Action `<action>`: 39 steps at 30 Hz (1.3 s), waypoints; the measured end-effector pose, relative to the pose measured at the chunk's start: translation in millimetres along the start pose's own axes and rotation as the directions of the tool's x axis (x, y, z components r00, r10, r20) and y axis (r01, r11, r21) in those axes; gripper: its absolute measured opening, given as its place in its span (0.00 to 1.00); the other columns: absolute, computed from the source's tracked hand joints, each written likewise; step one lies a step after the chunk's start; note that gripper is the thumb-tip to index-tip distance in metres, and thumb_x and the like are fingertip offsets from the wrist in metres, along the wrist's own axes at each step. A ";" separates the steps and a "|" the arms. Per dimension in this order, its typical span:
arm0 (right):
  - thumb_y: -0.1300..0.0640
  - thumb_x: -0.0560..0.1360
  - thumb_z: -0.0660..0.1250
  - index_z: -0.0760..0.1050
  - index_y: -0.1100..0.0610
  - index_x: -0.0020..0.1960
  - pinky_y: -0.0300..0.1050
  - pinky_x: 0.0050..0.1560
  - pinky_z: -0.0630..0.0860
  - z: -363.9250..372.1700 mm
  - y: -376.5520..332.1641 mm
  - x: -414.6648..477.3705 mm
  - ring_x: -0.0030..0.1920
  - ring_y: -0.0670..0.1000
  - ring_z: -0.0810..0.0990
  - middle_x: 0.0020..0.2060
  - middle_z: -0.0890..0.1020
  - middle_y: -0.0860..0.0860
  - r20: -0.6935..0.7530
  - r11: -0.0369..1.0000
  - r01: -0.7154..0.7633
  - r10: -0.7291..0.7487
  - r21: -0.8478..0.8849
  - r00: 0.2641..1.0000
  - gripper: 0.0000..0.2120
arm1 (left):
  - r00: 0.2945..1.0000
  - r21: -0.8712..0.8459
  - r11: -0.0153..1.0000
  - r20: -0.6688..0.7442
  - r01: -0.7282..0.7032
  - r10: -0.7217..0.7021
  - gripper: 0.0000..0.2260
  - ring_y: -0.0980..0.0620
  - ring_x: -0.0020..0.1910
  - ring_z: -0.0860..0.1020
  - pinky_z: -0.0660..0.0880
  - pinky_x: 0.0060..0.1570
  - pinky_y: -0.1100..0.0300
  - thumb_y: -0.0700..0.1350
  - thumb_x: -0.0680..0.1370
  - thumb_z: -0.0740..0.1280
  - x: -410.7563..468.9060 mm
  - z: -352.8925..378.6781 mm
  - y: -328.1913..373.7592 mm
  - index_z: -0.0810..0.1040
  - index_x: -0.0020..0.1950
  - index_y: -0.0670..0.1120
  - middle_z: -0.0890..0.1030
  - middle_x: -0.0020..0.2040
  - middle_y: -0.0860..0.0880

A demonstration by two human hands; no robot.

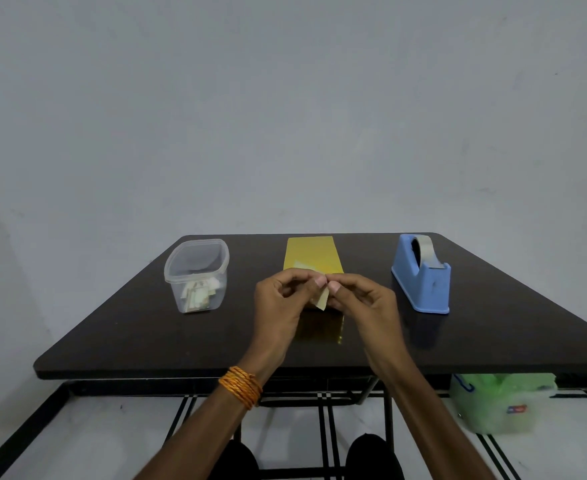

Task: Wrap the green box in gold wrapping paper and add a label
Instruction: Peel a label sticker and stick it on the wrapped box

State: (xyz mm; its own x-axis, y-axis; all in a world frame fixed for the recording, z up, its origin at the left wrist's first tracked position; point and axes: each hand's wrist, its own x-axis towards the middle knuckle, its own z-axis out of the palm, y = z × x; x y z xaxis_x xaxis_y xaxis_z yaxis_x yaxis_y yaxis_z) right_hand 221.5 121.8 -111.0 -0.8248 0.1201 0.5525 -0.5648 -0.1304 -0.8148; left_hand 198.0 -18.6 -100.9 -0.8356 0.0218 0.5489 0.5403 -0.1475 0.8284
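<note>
A box wrapped in gold paper (314, 256) lies in the middle of the dark table (112, 334), its long side running away from me. Both hands hover above its near end. My left hand (281, 299) and my right hand (361, 299) pinch a small pale label (321, 299) between thumbs and fingertips, their tips meeting at its top edge. The label hangs just over the box, and the hands hide the box's near top. No green surface shows.
A clear plastic tub (196, 273) holding several small paper labels stands at the left. A blue tape dispenser (422, 273) with a roll of tape stands at the right. A green and clear plastic bag (500, 403) sits on the tiled floor under the table's right edge.
</note>
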 end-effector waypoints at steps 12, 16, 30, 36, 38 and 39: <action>0.66 0.78 0.68 0.83 0.64 0.56 0.44 0.51 0.82 5.6 2.0 -1.1 0.52 0.56 0.86 0.49 0.87 0.57 0.040 1.000 0.005 -0.006 0.014 0.999 0.09 | 0.996 0.036 0.998 -0.061 -0.056 0.058 0.04 0.48 0.43 0.84 0.80 0.44 0.58 0.40 0.74 0.75 -0.8 -4.5 -4.9 0.85 0.46 0.40 0.85 0.41 0.46; 0.66 0.77 0.68 0.84 0.62 0.55 0.42 0.50 0.81 6.6 2.0 -1.1 0.51 0.54 0.86 0.48 0.87 0.55 0.041 1.000 0.019 -0.019 -0.002 0.999 0.08 | 0.996 0.020 0.998 -0.063 -0.055 0.057 0.03 0.48 0.44 0.84 0.80 0.45 0.58 0.39 0.74 0.75 -0.3 -6.1 -5.8 0.85 0.46 0.40 0.86 0.41 0.45; 0.64 0.77 0.69 0.84 0.59 0.56 0.54 0.55 0.82 -0.4 7.0 -0.3 0.51 0.54 0.86 0.48 0.87 0.53 0.032 0.985 0.062 -0.058 -0.158 0.998 0.09 | 0.999 -0.003 1.000 -0.036 -0.008 0.008 0.07 0.45 0.46 0.85 0.82 0.47 0.52 0.42 0.73 0.76 -3.0 -7.0 -6.4 0.86 0.49 0.41 0.87 0.45 0.45; 0.65 0.77 0.69 0.84 0.60 0.56 0.52 0.56 0.82 -0.7 7.4 -1.8 0.53 0.53 0.85 0.49 0.87 0.53 0.025 0.988 0.062 -0.059 -0.143 0.998 0.09 | 0.993 -0.172 0.978 -0.013 0.117 -0.121 0.06 0.46 0.41 0.84 0.81 0.44 0.59 0.37 0.73 0.74 -5.8 -3.9 -5.3 0.85 0.49 0.37 0.86 0.43 0.40; 0.65 0.77 0.69 0.84 0.60 0.56 0.51 0.55 0.82 -0.6 7.1 -1.7 0.53 0.53 0.85 0.49 0.87 0.53 0.016 0.990 0.056 -0.054 -0.129 0.998 0.09 | 0.991 -0.195 0.972 -0.006 0.133 -0.137 0.06 0.48 0.41 0.83 0.81 0.43 0.60 0.36 0.73 0.74 -6.2 -2.6 -4.6 0.85 0.49 0.36 0.85 0.43 0.40; 0.65 0.77 0.69 0.84 0.60 0.56 0.50 0.55 0.82 -0.4 7.5 -1.6 0.53 0.53 0.85 0.49 0.87 0.53 0.016 0.990 0.054 -0.052 -0.127 0.998 0.09 | 0.992 -0.183 0.976 -0.011 0.122 -0.126 0.06 0.48 0.40 0.83 0.81 0.43 0.60 0.36 0.73 0.74 -5.9 -2.3 -4.4 0.85 0.48 0.36 0.85 0.43 0.40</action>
State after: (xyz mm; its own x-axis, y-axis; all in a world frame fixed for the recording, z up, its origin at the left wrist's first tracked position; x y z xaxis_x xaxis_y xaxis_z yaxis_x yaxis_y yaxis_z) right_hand 218.6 121.0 -118.0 -0.7943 0.1112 0.5972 -0.6008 0.0022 -0.7994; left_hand 200.3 -20.4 -107.9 -0.8980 0.0290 0.4391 0.4075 -0.3219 0.8546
